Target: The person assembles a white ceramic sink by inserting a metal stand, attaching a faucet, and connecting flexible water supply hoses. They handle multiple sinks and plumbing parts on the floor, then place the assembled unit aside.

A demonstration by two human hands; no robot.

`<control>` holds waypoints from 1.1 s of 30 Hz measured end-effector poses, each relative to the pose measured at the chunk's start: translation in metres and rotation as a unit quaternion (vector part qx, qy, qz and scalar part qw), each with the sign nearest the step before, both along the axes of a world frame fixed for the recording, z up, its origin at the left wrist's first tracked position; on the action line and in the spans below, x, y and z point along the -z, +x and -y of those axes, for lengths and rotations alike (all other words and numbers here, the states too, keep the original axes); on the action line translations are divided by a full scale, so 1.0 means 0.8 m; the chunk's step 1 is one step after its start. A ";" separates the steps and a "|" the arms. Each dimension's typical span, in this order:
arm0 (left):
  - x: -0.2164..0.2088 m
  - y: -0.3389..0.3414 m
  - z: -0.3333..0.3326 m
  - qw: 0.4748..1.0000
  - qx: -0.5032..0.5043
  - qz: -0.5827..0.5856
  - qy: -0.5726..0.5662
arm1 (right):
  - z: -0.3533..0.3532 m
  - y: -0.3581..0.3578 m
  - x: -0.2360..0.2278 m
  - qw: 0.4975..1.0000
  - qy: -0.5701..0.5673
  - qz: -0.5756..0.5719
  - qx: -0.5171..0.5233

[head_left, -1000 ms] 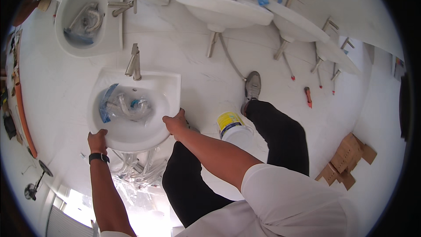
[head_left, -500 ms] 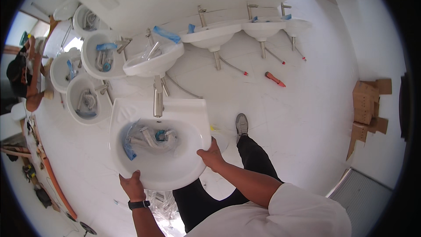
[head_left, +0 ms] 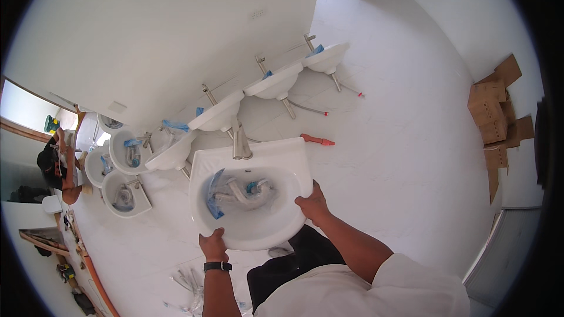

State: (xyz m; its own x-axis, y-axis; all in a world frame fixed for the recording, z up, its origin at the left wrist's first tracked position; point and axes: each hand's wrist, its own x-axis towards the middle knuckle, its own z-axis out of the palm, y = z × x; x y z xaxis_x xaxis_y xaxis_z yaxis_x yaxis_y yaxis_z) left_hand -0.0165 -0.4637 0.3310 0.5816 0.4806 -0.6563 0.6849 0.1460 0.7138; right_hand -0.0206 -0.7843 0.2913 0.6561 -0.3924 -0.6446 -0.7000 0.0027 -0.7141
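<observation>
I carry a white washbasin [head_left: 301, 161] with both hands, its bowl facing up. A metal faucet [head_left: 239, 144] stands at its far edge. Inside the bowl lies a clear plastic bag [head_left: 241, 192] with white pipe parts, a teal ring and a blue strip. My left hand [head_left: 213, 245], below a black wristwatch, grips the near left rim with the thumb on top. On the right side, my right hand [head_left: 314, 203] clasps the rim the same way. The fingers under the basin are hidden.
More basins with faucets lean along the wall, one of them a tilted basin [head_left: 220, 113]. A red-handled tool [head_left: 317, 140] lies on the floor beyond mine. Cardboard boxes [head_left: 490, 111] stand at the right, clear plastic wrapping [head_left: 191, 287] near my left forearm, an orange pipe [head_left: 98, 285] far left.
My view has turned right, and the wall basins appear further left. The basin stays in both my hands and sits further right in view. My outstretched shoe is no longer visible.
</observation>
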 end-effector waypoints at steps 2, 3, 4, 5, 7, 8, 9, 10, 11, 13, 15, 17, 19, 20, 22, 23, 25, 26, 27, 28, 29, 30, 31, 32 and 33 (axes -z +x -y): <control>0.004 -0.011 0.063 0.999 0.014 0.021 -0.022 | 0.065 -0.014 -0.006 1.000 -0.016 -0.001 0.001; 0.006 -0.016 0.092 0.999 0.022 0.010 -0.029 | 0.098 -0.023 -0.008 1.000 -0.022 0.002 0.006; 0.009 -0.020 0.122 0.999 0.030 0.003 -0.035 | 0.129 -0.033 -0.013 1.000 -0.029 0.001 0.012; 0.013 -0.025 0.151 0.999 0.034 -0.003 -0.042 | 0.159 -0.041 -0.017 0.999 -0.023 0.027 0.025; 0.020 -0.036 0.206 0.998 0.043 0.000 -0.056 | 0.216 -0.053 -0.031 0.998 -0.049 0.018 0.018; 0.023 -0.040 0.235 0.998 0.040 -0.007 -0.056 | 0.246 -0.052 -0.038 0.998 -0.054 0.019 0.017; 0.026 -0.042 0.265 0.998 0.037 -0.014 -0.056 | 0.276 -0.051 -0.046 0.999 -0.045 0.011 0.011; 0.031 -0.044 0.296 0.998 0.028 -0.035 -0.055 | 0.303 -0.048 -0.051 0.998 -0.054 0.007 0.009; 0.034 -0.046 0.325 0.997 0.033 -0.034 -0.061 | 0.331 -0.049 -0.055 0.998 -0.056 -0.007 0.015; 0.044 -0.038 0.385 0.996 0.043 -0.063 -0.044 | 0.389 -0.043 -0.053 0.997 -0.057 -0.030 0.030; 0.062 -0.022 0.440 0.992 0.030 -0.118 -0.020 | 0.442 -0.030 -0.032 0.998 -0.036 -0.038 0.031; 0.085 0.002 0.499 0.993 0.038 -0.106 -0.022 | 0.505 -0.005 -0.005 0.998 -0.036 -0.052 0.028; 0.108 0.013 0.557 0.992 0.045 -0.117 -0.019 | 0.563 0.010 0.016 0.995 -0.056 -0.087 0.015; 0.121 0.027 0.587 0.991 0.048 -0.123 -0.014 | 0.591 0.020 0.023 0.994 -0.046 -0.096 0.015; 0.142 0.055 0.638 0.992 0.028 -0.113 -0.045 | 0.639 0.053 0.034 0.994 -0.020 -0.101 0.024; 0.149 0.069 0.663 0.990 0.051 -0.134 -0.021 | 0.660 0.070 0.036 0.994 -0.029 -0.105 0.026; 0.167 0.103 0.701 0.984 0.086 -0.153 -0.010 | 0.699 0.107 0.042 0.990 -0.031 -0.139 0.004; 0.177 0.122 0.717 0.984 0.099 -0.150 -0.018 | 0.717 0.125 0.046 0.988 -0.026 -0.149 -0.004; 0.188 0.140 0.731 0.973 0.135 -0.187 -0.004 | 0.731 0.142 0.053 0.988 -0.021 -0.155 -0.002; 0.201 0.150 0.747 0.969 0.141 -0.200 -0.014 | 0.743 0.153 0.064 0.987 -0.028 -0.161 0.005; 0.216 0.170 0.762 0.970 0.140 -0.200 -0.012 | 0.755 0.169 0.076 0.986 -0.034 -0.161 0.015; 0.234 0.190 0.776 0.967 0.141 -0.212 -0.009 | 0.770 0.185 0.091 0.986 -0.039 -0.160 0.022; 0.251 0.199 0.789 0.966 0.158 -0.205 0.008 | 0.785 0.200 0.109 0.987 -0.054 -0.148 -0.014; 0.269 0.207 0.802 0.969 0.144 -0.199 -0.001 | 0.801 0.211 0.128 0.988 -0.044 -0.151 -0.006; 0.287 0.216 0.818 0.972 0.132 -0.195 -0.010 | 0.819 0.224 0.148 0.987 -0.033 -0.156 0.005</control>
